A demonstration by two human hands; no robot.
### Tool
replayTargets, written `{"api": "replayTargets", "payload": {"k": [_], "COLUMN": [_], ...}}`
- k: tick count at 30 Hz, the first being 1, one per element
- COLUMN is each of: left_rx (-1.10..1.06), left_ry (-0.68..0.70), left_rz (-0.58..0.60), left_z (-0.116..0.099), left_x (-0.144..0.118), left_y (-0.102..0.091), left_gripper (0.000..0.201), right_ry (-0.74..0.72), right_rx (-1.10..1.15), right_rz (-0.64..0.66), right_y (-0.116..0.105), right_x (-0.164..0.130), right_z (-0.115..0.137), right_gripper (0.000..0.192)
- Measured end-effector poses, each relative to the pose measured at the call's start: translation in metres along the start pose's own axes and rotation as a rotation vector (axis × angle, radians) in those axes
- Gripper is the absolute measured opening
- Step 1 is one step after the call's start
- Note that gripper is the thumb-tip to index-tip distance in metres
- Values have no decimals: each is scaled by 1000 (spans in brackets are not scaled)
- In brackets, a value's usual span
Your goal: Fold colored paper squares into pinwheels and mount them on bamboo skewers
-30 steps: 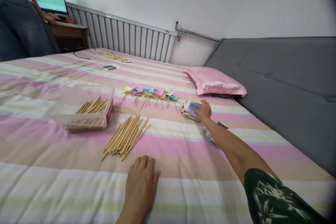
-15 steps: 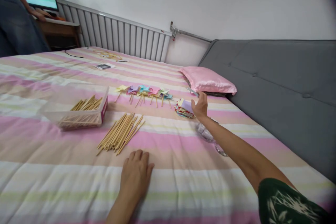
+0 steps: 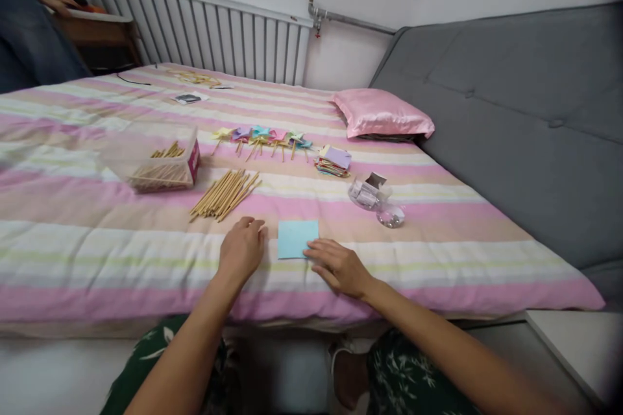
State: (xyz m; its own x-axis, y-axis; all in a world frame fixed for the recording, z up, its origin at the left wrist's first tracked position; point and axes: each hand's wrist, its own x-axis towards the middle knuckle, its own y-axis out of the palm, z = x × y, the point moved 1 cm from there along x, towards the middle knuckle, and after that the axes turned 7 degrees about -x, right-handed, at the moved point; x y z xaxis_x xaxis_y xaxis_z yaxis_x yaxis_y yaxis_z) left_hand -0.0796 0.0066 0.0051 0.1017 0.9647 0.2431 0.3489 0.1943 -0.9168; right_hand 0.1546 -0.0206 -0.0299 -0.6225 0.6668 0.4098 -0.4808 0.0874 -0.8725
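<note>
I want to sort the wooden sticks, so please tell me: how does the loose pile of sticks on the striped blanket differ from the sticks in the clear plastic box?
The loose pile of thin wooden sticks lies bare on the striped blanket; the sticks in the clear plastic box are contained. The pile fans out, nearer the left hand; the boxed ones lie farther left. Both look the same pale wood.

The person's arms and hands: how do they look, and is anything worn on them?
Both forearms are bare up to the frame's edge; no sleeve shows. The left hand and right hand carry no glove, ring, watch or bracelet that I can see.
</note>
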Motion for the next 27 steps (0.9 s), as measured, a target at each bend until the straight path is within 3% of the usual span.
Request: {"api": "replayTargets", "payload": {"k": [3,7,9,12,17,21,27], "left_rx": [7,19,19,24,65,92,132], "left_ry": [20,195,284,349,322,318,254], "left_rz": [-12,-40,-6,85,163,142,139], "left_z": [-14,-39,-51,-62,-53,-47,-51], "left_x": [-4,3,8,12,5,3,6], "left_y": [3,11,19,36,68,77,74], "left_gripper": [36,39,43,48,54,55,59], "right_ry": [60,291,343,297,357,385,429], "right_rx": [-15,-20,-30,-36,-51,-69,-71], "right_rz": [-57,-193,-143,6,172,178,169], "right_y": [-24,-41,-36,-15,21,29,28], "right_x": [-6,3,13,29,38,36,37], "right_z": [4,2,0,-3,-10,-13,-14], "right_gripper": [37,33,44,60,69,74,75]}}
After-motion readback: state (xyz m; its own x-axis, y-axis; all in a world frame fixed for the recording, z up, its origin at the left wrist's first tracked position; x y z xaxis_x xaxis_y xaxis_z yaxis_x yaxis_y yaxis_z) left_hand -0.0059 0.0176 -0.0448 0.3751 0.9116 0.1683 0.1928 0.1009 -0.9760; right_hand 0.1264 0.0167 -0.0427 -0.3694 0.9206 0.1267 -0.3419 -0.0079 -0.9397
